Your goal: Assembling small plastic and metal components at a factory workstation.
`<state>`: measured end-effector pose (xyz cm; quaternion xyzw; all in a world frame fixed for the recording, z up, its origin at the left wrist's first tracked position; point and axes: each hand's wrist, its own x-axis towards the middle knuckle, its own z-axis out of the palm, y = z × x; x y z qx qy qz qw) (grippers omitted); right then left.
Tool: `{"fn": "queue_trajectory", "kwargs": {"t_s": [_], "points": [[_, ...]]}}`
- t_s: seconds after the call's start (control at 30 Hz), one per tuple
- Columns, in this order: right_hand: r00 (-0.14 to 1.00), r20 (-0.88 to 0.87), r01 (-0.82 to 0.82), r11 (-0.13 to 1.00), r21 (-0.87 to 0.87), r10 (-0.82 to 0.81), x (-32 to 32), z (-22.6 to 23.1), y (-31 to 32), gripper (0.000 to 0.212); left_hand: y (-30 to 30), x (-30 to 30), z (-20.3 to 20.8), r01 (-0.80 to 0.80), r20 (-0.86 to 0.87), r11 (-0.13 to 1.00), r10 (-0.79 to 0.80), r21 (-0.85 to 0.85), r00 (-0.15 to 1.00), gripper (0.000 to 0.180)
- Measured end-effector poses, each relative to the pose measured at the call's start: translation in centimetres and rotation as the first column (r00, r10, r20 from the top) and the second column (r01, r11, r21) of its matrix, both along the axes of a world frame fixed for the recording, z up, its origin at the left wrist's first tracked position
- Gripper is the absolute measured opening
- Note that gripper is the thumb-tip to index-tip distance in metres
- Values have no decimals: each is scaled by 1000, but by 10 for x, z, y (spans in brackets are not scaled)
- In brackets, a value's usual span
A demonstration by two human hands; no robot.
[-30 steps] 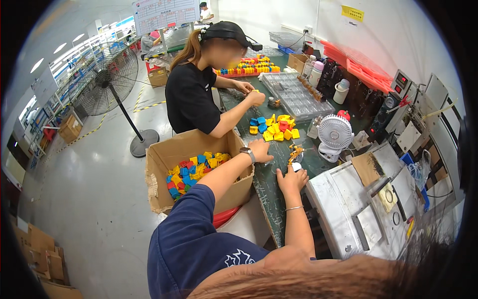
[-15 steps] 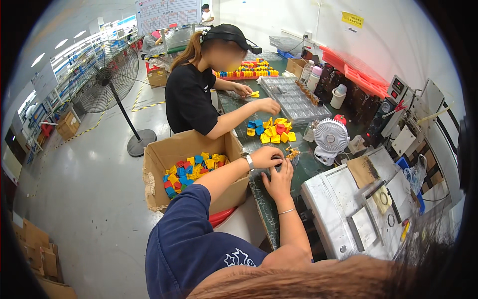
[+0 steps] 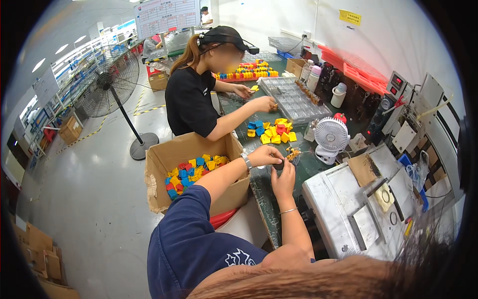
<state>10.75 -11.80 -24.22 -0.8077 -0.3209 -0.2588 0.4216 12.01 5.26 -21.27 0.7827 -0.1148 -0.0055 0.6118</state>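
Observation:
Above the near part of the green worktable (image 3: 262,187), my left hand (image 3: 266,155) and my right hand (image 3: 284,178) meet at a small dark piece (image 3: 279,165). Fingertips of both hands close around it; its exact kind is too small to make out. Just beyond my fingers lies a little heap of brass-coloured metal parts (image 3: 293,153). Farther off on the table is a pile of yellow, blue and red plastic pieces (image 3: 275,131).
To the left stands a cardboard box (image 3: 162,197) holding similar coloured pieces. A co-worker (image 3: 191,99) sits beyond it, holding a yellow piece, near a clear compartment tray (image 3: 294,107). At right are a small white fan (image 3: 332,136) and a metal-topped machine (image 3: 328,199).
My hands have shifted a little; the fingers have drawn into a pinch and the dark piece shows more plainly. The co-worker's near hand has moved slightly left and now holds a small brownish part.

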Motion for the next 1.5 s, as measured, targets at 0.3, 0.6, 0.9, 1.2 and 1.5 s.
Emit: {"fn": "queue_trajectory", "kwargs": {"t_s": [0.3,0.6,0.9,1.2,1.5], "points": [[999,-35,24,1000,9,-24,3,-3,-3,49,-3,-3,3,-31,117,984,10,173,993,19],[1000,6,13,1000,-23,-13,4,1,-2,49,-8,-5,4,46,142,984,-71,174,987,9],[986,-36,156,984,-89,-160,4,-1,-8,47,2,-1,6,31,54,962,-17,-270,998,6],[947,-219,221,972,-79,-233,9,-8,-8,47,42,6,2,-193,-26,859,233,475,972,12],[937,-159,280,940,-196,-312,7,5,-7,43,52,15,-12,-4,-209,783,172,622,963,13]]}}
